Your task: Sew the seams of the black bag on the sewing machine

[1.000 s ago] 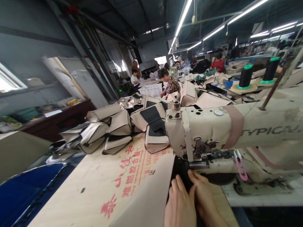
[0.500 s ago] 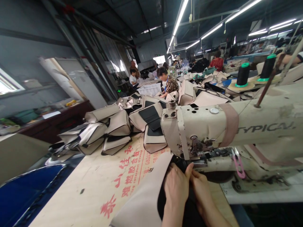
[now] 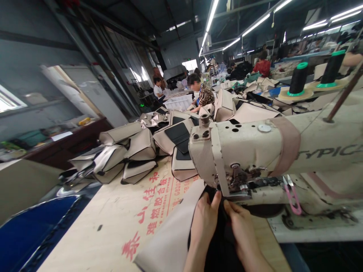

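Note:
A beige bag piece (image 3: 172, 234) with black material (image 3: 219, 241) on its inner side lies under the head of a sewing machine (image 3: 244, 139). My left hand (image 3: 202, 219) grips the black material close to the presser foot, its thumb pointing up toward the needle area. Just to the right, my right hand (image 3: 241, 223) pinches the same material with thumb and fingers, beside the machine's narrow arm. Between the two hands a strip of black shows. The needle itself is too small to make out.
Beige bags with black edging (image 3: 138, 147) are heaped behind the plywood table (image 3: 113, 219). Pink thread snips (image 3: 292, 196) rest against the machine. Black thread cones (image 3: 297, 79) stand at right. A blue-lined bin (image 3: 36, 230) is at left. A person (image 3: 205, 94) works beyond the heap.
My hands have come apart a little, the left moving left and the right slightly rightward, so more black material shows between them. The view has shifted slightly.

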Motion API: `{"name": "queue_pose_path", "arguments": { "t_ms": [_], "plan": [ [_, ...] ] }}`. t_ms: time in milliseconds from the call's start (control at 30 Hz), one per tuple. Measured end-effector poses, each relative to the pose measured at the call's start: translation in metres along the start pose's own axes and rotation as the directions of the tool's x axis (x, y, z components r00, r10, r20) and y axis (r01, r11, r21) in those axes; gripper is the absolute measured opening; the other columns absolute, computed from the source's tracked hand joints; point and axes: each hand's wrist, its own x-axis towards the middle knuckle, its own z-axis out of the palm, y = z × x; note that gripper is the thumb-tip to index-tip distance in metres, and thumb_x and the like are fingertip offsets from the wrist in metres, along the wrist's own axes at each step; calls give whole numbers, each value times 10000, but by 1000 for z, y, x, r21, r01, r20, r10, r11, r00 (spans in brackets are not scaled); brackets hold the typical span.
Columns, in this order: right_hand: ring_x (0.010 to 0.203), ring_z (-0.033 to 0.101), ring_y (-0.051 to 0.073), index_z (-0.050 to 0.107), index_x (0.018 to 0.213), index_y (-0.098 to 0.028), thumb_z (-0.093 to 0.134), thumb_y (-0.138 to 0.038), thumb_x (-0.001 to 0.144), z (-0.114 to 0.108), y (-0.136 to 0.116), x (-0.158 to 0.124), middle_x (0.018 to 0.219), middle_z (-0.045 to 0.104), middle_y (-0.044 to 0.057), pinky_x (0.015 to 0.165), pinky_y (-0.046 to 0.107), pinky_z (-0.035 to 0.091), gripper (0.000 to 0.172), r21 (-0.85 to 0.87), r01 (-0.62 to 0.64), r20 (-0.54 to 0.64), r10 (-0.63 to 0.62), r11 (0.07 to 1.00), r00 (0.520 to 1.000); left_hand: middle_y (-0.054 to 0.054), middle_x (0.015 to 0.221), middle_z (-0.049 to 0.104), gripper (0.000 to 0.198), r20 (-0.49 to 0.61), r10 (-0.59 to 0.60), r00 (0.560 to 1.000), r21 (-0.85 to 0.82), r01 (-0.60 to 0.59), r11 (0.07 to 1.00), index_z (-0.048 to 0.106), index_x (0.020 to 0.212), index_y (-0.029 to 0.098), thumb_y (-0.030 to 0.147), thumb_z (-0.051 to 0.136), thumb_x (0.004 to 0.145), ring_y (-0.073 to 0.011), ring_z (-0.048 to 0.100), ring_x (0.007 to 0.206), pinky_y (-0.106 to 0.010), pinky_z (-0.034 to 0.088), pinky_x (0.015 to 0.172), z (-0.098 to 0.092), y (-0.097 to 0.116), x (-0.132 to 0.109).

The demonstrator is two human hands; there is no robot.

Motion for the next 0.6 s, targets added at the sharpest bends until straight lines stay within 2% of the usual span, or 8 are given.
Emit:
{"name": "queue_pose_path", "arguments": {
  "t_ms": [200,367,500,600],
  "plan": [
    [843,589,265,701,844,-137,700,-495,588,3,1,0,815,676,61,743,310,446,440,51,-12,-33,14,999,999,56,503,329,413,-20,59,998,-17,-59,998,427,576,185,529,401,804,-99,329,484,-222,222,491,1,-3,5],
    [887,591,260,705,771,-198,713,-425,590,1,0,-2,793,680,33,749,296,452,290,89,-24,-20,26,996,999,66,484,313,414,-9,84,996,11,-84,996,377,562,193,537,423,787,-94,317,475,-219,223,493,-3,-5,0],
    [817,609,252,707,764,-230,687,-410,632,1,1,-3,801,680,24,638,284,451,223,105,-34,-6,35,994,999,62,494,334,378,25,73,997,4,-73,997,382,574,192,499,430,788,-96,333,484,-217,229,494,-4,-6,-1],
    [760,613,248,707,768,-235,679,-414,647,1,3,-2,778,680,24,558,275,421,218,105,-51,-18,53,993,998,61,495,323,371,11,58,998,-13,-57,998,392,570,191,485,427,792,-98,335,486,-218,226,493,-2,-6,0]
  ]
}}
